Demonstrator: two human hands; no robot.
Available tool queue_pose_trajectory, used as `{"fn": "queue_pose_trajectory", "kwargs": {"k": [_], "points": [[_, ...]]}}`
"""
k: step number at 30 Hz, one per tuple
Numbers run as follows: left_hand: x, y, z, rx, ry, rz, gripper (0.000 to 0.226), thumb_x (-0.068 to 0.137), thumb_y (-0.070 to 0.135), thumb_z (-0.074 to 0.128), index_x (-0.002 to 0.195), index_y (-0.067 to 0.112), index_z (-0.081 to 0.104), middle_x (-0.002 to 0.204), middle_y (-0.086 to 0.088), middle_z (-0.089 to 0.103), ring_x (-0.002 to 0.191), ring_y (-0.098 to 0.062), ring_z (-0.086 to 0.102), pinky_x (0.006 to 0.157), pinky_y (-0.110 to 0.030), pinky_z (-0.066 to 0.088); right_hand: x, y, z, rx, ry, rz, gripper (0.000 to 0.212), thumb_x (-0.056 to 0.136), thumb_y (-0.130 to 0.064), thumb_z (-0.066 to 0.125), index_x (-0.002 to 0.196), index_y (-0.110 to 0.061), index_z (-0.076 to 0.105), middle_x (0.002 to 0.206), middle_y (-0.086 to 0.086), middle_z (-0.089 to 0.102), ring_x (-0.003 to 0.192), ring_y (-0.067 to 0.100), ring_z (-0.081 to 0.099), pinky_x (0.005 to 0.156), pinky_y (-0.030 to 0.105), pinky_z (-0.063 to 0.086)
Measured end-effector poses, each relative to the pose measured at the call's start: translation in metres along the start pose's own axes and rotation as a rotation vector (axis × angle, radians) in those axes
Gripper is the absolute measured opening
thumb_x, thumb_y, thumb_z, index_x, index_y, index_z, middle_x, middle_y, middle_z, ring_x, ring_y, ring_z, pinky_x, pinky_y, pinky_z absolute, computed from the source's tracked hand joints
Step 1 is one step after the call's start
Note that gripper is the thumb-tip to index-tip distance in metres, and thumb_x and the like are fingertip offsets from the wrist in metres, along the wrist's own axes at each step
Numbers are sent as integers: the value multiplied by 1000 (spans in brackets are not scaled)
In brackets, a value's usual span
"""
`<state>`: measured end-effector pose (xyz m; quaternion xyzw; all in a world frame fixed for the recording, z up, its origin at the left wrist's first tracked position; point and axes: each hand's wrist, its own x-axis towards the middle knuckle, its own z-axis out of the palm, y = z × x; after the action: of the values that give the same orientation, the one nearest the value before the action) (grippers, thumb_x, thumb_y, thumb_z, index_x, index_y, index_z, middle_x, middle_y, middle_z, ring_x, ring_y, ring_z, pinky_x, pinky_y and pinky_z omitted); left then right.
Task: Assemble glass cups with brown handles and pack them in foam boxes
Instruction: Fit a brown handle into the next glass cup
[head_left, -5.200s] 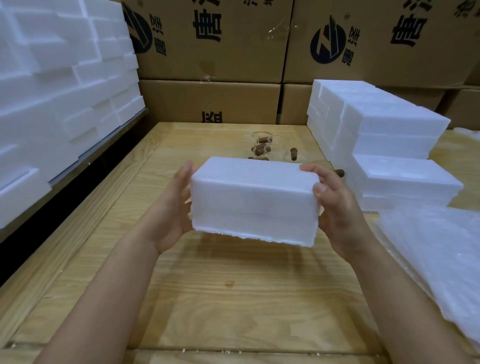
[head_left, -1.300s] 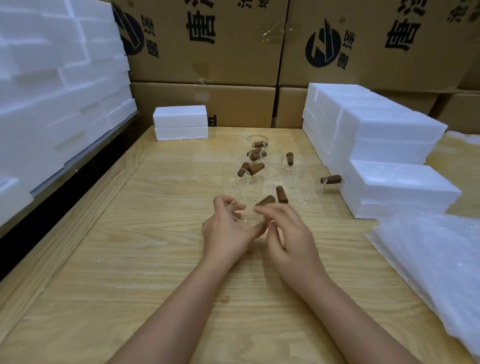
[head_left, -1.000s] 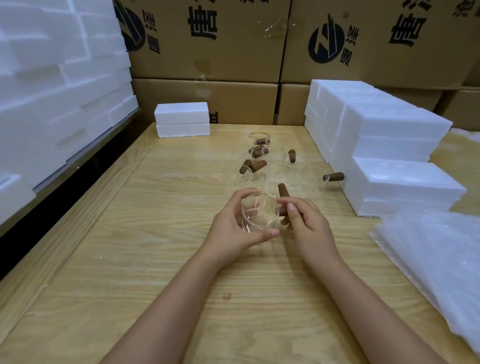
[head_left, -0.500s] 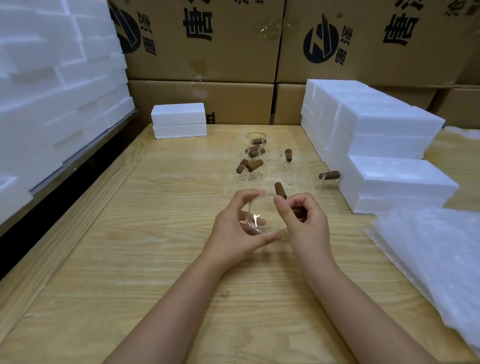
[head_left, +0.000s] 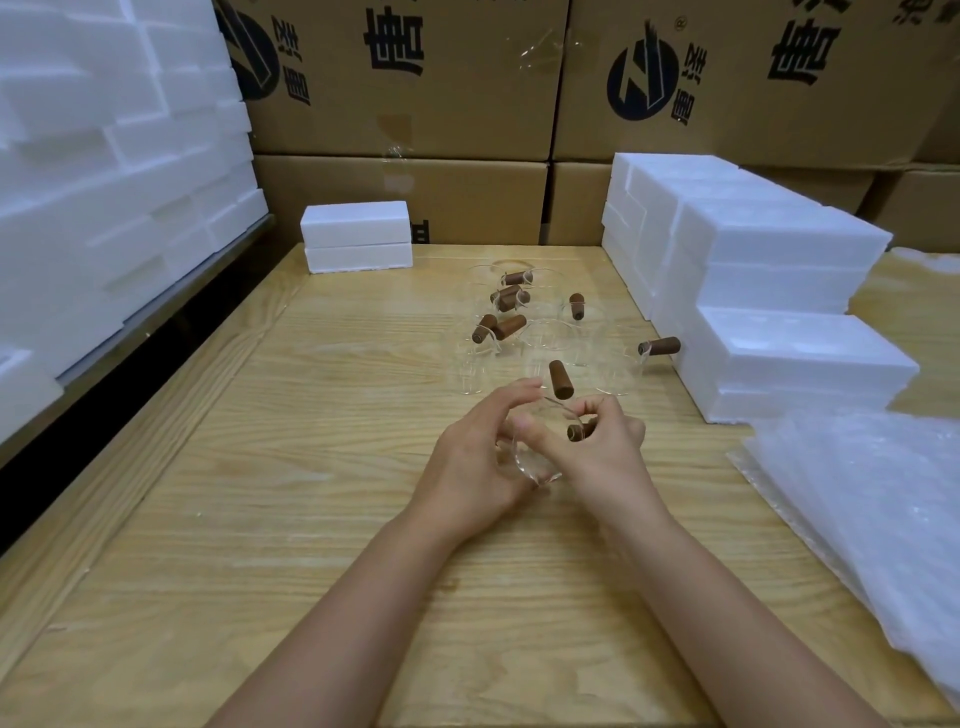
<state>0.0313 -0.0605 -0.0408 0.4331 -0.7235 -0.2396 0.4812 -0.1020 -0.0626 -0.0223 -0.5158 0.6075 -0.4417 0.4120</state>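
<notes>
A clear glass cup (head_left: 537, 460) is held between both hands above the middle of the wooden table (head_left: 311, 493). My left hand (head_left: 478, 457) grips the cup's body from the left. My right hand (head_left: 602, 452) pinches the brown handle (head_left: 577, 431) at the cup's right side. Behind the hands lie several more glass cups with brown handles (head_left: 506, 327); one handle (head_left: 560, 379) stands just beyond my fingers. A closed white foam box (head_left: 356, 236) sits at the table's far left.
Stacks of white foam boxes (head_left: 769, 291) fill the right side of the table. Bubble wrap sheets (head_left: 872, 509) lie at the near right. More foam pieces (head_left: 104, 171) are piled on the left. Cardboard cartons (head_left: 405, 78) form the back wall.
The foam box I held earlier now sits at the far left. Both hands picked up a glass cup, and my right hand's fingers moved onto its brown handle.
</notes>
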Motion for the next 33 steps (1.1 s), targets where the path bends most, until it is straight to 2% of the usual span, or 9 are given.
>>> {"fn": "queue_pose_trajectory", "kwargs": {"k": [2, 4, 10, 14, 16, 19, 25, 30, 33], "points": [[0, -2, -1, 16, -5, -25, 75, 66, 7, 79, 114, 53, 44, 127, 27, 55, 96, 3, 60, 82, -12, 46, -2, 0, -2, -88, -41, -13, 68, 50, -59, 84, 99, -35, 43, 110, -6, 28, 112, 13, 44, 95, 28, 44], [1, -4, -2, 8, -4, -73, 77, 65, 7, 74, 112, 60, 44, 117, 18, 62, 87, -5, 61, 78, -22, 52, -3, 0, -5, -160, -75, -70, 70, 51, -52, 86, 102, -41, 39, 110, -5, 26, 114, 13, 41, 94, 23, 39], [3, -7, -5, -134, -24, -185, 70, 58, 20, 81, 111, 55, 51, 112, 4, 65, 85, -17, 67, 79, -41, 58, -3, -2, -15, -198, -144, -183, 66, 55, -39, 89, 103, -46, 45, 108, -10, 33, 95, -5, 47, 63, 2, 39], [3, -6, -8, -229, -36, -172, 70, 63, 10, 87, 114, 45, 54, 125, 19, 58, 87, -14, 68, 81, -32, 57, 1, -5, -26, -81, -216, -187, 53, 58, -23, 90, 104, -29, 63, 97, -8, 57, 72, 4, 49, 66, 13, 43], [3, -4, -9, -262, -43, -179, 72, 62, 7, 89, 116, 39, 54, 129, 15, 57, 87, -16, 68, 82, -30, 57, 4, -7, -33, 27, -277, -156, 46, 60, -14, 87, 102, -22, 69, 94, -1, 69, 75, 10, 56, 73, 21, 52], [3, -2, -9, -289, -68, -174, 74, 61, 4, 89, 119, 33, 52, 134, 11, 54, 85, -15, 67, 82, -28, 56, 7, -6, -39, 129, -293, -90, 44, 56, -23, 82, 99, -22, 73, 98, 8, 72, 78, 10, 65, 65, 19, 51], [3, -3, -7, -269, -90, -168, 78, 59, 4, 90, 117, 38, 51, 134, 15, 54, 86, -16, 67, 83, -27, 55, 5, -7, -34, 263, -207, -20, 17, 66, -31, 75, 78, -19, 77, 63, -13, 64, 48, 2, 43, 45, 13, 38], [3, -5, -3, -170, -99, -129, 78, 59, 10, 91, 115, 45, 50, 129, 21, 56, 85, -11, 65, 83, -32, 56, 5, -5, -24, 243, -65, 30, 33, 55, -52, 74, 63, -21, 68, 53, -16, 59, 44, -3, 49, 44, 9, 35], [3, -5, -2, -95, -116, -94, 76, 61, 13, 90, 117, 44, 50, 133, 27, 51, 86, -9, 64, 83, -32, 55, 4, -1, -16, 217, -7, 60, 48, 49, -65, 71, 67, -21, 64, 63, -10, 55, 54, 3, 46, 53, 19, 32]]}}
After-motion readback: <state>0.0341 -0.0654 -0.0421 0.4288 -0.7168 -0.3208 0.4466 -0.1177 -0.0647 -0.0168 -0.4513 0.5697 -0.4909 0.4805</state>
